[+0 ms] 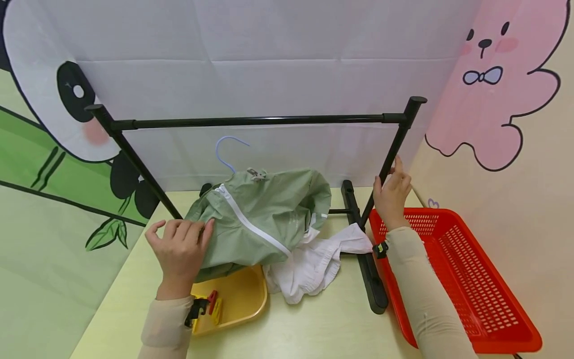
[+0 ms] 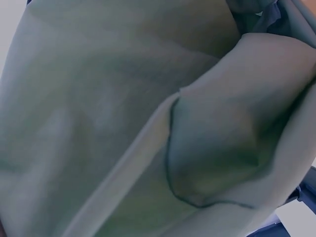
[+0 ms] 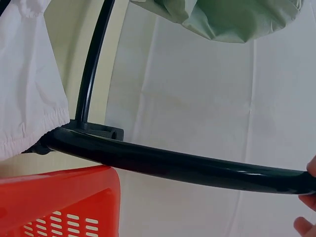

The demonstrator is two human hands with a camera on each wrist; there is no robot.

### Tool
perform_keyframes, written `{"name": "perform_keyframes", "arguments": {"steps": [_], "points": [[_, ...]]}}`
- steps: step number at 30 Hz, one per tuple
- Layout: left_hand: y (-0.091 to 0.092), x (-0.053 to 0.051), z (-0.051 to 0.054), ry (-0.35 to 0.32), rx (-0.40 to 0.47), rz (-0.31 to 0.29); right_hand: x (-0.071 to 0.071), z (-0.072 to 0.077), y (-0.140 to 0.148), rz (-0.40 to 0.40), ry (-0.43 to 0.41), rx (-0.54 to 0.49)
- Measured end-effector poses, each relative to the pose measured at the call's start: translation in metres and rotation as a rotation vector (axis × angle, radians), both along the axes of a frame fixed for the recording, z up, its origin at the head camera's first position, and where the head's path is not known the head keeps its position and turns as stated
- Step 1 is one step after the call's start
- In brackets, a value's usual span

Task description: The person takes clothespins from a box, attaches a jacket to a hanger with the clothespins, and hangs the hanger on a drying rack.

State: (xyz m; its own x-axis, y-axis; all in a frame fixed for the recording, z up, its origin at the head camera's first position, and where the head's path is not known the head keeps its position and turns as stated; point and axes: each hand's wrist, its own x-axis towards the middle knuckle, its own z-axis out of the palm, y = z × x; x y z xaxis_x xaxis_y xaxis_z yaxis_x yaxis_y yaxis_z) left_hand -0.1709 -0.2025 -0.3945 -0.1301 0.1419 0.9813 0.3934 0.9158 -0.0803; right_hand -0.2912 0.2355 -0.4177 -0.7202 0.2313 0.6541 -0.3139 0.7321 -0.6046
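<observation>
In the head view my left hand (image 1: 181,249) is at the left edge of a sage-green zip jacket (image 1: 264,214), fingers loosely bent and thumb against the cloth. Its fingertips are hard to make out. Green fabric (image 2: 108,98) fills the left wrist view. A pale blue hanger hook (image 1: 218,149) rises from the jacket's collar, below the rail (image 1: 260,121) of a black clothes rack. On the right, my right hand (image 1: 393,197) grips the rack's right post (image 1: 394,144); its fingers (image 3: 307,200) show around the post in the right wrist view.
A white garment (image 1: 309,269) lies by the rack's right foot (image 1: 372,284). Beneath the jacket, a yellow tray (image 1: 251,314) holds red and yellow clips (image 1: 215,306). A red perforated basket (image 1: 506,319) stands at the right. Behind the rack hangs a white backdrop (image 1: 287,75).
</observation>
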Motion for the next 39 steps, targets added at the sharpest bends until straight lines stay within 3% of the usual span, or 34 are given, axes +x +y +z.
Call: {"name": "perform_keyframes", "arguments": {"steps": [19,31,39], "points": [[-0.001,-0.004,0.016,0.01,0.003,0.019,0.0,0.001,-0.003,-0.03,-0.006,0.011],[-0.002,-0.013,0.028,0.046,0.012,0.012,-0.001,0.0,-0.003,-0.052,-0.005,0.012],[-0.005,-0.018,0.032,0.004,-0.001,0.033,-0.001,0.001,-0.004,-0.051,-0.023,0.006]]}}
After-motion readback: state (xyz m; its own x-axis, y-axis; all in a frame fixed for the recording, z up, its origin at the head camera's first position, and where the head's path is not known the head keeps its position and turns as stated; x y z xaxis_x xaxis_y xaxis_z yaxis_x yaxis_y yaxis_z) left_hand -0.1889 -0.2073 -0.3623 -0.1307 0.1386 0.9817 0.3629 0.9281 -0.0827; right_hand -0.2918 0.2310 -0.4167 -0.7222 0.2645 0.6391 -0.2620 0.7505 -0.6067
